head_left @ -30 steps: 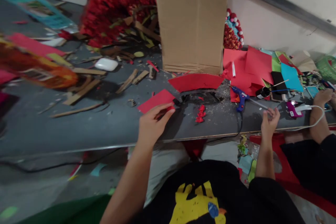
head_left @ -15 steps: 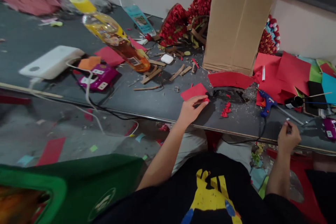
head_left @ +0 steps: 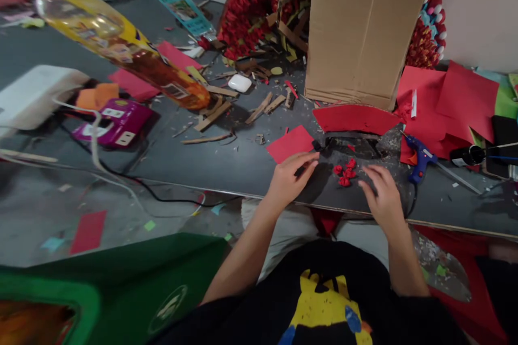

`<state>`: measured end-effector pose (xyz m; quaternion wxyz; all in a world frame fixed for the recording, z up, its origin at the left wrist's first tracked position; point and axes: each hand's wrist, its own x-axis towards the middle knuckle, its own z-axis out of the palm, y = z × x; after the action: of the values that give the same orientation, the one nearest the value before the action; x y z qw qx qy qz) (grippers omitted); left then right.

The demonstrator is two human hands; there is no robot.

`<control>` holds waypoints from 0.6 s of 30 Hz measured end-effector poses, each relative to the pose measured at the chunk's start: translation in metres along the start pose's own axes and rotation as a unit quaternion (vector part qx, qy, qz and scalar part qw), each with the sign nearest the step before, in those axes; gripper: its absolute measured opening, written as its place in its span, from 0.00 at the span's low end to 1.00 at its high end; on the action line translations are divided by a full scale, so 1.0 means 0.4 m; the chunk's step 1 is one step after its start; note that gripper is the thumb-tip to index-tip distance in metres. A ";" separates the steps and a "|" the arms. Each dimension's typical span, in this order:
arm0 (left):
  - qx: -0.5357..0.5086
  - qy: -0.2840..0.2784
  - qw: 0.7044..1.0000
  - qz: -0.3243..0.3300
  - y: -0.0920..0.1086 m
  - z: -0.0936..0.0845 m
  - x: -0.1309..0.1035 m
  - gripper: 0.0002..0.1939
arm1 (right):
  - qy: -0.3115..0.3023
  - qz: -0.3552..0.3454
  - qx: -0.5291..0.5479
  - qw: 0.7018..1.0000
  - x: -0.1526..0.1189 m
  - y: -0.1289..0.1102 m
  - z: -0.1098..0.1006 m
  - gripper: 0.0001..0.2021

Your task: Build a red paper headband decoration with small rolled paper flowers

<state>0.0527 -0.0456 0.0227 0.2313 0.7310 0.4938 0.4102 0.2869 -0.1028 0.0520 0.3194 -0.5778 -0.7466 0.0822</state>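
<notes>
Several small crumpled red paper pieces (head_left: 346,175) lie in a cluster on the dark table between my two hands. My left hand (head_left: 293,177) is left of them, thumb and forefinger apart, with nothing visible in it. Behind its fingers lies a flat red paper sheet (head_left: 290,143), partly covered by the hand. My right hand (head_left: 382,194) hovers just right of the cluster, fingers parted and empty. Beyond the cluster is a curved red strip (head_left: 356,119) with a dark edge toward me. A blue glue gun (head_left: 421,160) rests right of my right hand.
A tall cardboard box (head_left: 356,27) stands at the back. A tilted-looking yellow-capped bottle (head_left: 121,38), a purple power strip (head_left: 115,124) and a white device (head_left: 42,94) with cables occupy the left. Red sheets (head_left: 465,97) lie at right; a green bin (head_left: 133,280) stands below left.
My right hand has moved left, from near the glue stick to beside the red pieces. My left hand has let go of a small red piece, which now lies with the cluster. The view has shifted.
</notes>
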 end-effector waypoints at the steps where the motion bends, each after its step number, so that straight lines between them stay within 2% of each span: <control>1: 0.015 0.011 1.000 0.011 0.001 0.001 -0.003 0.12 | -0.040 -0.024 0.001 0.999 0.023 -0.004 0.012 0.14; 5: 0.047 -0.019 0.995 0.091 0.015 0.007 -0.020 0.10 | -0.187 -0.116 -0.009 0.976 0.066 0.019 0.041 0.17; 8: 0.052 -0.040 0.986 0.153 0.030 0.014 -0.028 0.10 | -0.229 -0.127 -0.028 0.965 0.068 0.035 0.055 0.18; 11: 0.056 -0.041 0.980 0.185 0.042 0.025 -0.027 0.09 | -0.240 -0.114 -0.054 0.963 0.075 0.041 0.059 0.15; 14: 0.021 -0.035 0.983 0.177 0.054 0.039 -0.014 0.09 | -0.246 -0.139 -0.065 0.957 0.094 0.040 0.052 0.11; 16: -0.019 -0.025 0.988 0.152 0.063 0.050 -0.001 0.08 | -0.217 -0.173 -0.037 0.960 0.110 0.035 0.043 0.10; 18: -0.070 -0.021 0.991 0.110 0.072 0.060 0.013 0.08 | -0.154 -0.196 0.007 0.968 0.128 0.027 0.036 0.10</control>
<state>0.0889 -0.0509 0.0328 0.2454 0.7713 0.3758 0.4512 0.2807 -0.0490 0.0549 0.2145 -0.3985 -0.8848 0.1109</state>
